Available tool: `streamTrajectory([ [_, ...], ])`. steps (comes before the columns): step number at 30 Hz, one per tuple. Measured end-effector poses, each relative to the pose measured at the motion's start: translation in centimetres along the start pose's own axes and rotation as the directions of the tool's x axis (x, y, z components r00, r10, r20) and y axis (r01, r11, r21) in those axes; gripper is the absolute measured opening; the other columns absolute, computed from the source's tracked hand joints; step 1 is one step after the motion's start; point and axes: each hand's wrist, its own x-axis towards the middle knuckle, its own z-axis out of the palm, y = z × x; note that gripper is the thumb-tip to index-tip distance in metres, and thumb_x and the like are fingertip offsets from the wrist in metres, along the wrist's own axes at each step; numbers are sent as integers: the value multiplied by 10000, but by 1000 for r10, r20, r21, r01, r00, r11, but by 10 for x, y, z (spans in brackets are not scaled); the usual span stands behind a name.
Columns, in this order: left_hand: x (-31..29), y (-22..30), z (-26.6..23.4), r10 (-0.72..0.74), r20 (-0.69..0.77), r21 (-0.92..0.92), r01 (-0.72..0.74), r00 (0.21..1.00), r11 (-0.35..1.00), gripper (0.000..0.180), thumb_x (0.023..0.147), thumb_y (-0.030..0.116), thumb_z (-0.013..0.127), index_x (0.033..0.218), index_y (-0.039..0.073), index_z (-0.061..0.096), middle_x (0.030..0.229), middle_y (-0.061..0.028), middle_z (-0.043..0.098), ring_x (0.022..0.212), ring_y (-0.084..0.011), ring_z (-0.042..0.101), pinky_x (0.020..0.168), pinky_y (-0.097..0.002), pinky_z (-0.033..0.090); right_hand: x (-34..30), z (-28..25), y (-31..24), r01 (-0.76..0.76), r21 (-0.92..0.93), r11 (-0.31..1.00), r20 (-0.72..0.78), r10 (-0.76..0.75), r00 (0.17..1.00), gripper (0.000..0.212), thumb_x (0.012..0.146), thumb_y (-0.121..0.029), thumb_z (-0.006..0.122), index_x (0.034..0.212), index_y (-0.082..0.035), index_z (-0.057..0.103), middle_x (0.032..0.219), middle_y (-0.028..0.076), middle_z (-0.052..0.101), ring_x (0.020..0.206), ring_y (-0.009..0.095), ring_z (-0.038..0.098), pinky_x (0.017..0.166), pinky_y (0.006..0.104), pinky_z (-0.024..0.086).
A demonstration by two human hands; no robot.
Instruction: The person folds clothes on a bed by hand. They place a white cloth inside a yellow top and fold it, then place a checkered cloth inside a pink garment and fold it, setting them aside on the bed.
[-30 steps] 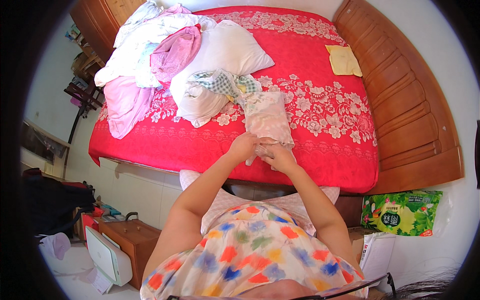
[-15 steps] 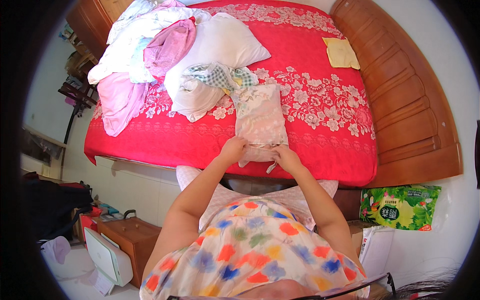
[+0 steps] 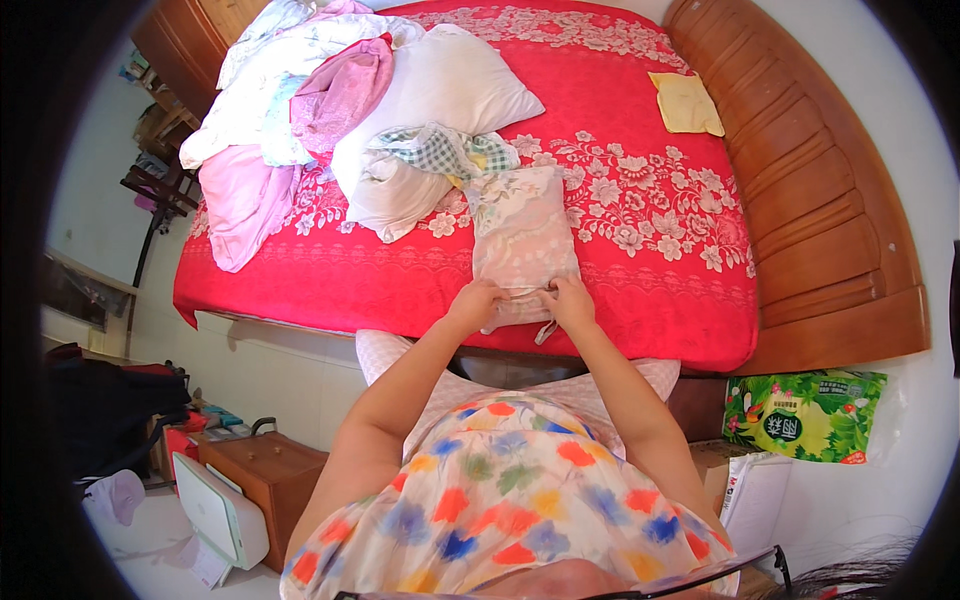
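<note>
A folded pale pink floral cloth point(image 3: 522, 235) lies flat near the front edge of the red bed. At its near end my left hand point(image 3: 478, 303) pinches the left side of a turned-over edge. My right hand point(image 3: 572, 304) grips the same edge on the right, its thumb and fingers pressed together. Below the right hand dangles a thin pale strap point(image 3: 545, 333). Just past the cloth's far end lies a green-and-white checked cloth point(image 3: 430, 150), crumpled against a white pillow point(image 3: 470, 85).
Pink and white bedding point(image 3: 245, 200) is heaped at the far left of the red bedspread point(image 3: 640, 310). A folded yellow cloth point(image 3: 687, 104) lies by the wooden headboard point(image 3: 820, 200). Beside the bed are a green package point(image 3: 800, 415), a brown cabinet point(image 3: 270, 475) and a white printer-like device point(image 3: 220, 510).
My right hand has shifted slightly inward and away from me along the cloth's near edge, and the two hands are a little closer together. The cloth stays in place.
</note>
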Motion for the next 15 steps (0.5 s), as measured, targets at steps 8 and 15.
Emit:
streamTrajectory([
  [8, 1, 6, -3, 14, -51, -47, -16, 999, 999, 196, 729, -11, 558, 833, 77, 700, 891, -111, 642, 931, -310, 581, 843, -399, 464, 16, 9, 19, 23, 153, 988, -113, -6, 994, 160, 787, -195, 659, 783, -41, 614, 845, 125, 606, 855, 280, 596, 761, 374, 465],
  [15, 14, 15, -4, 93, -78, -54, -97, 993, 994, 187, 746, 32, 609, 909, 86, 685, 910, -113, 603, 916, -304, 579, 829, -394, 466, 5, -46, 21, -242, 712, 659, 200, 140, 970, 270, 914, -252, 563, 742, -45, 569, 695, 31, 580, 693, 106, 532, 655, 276, 428],
])
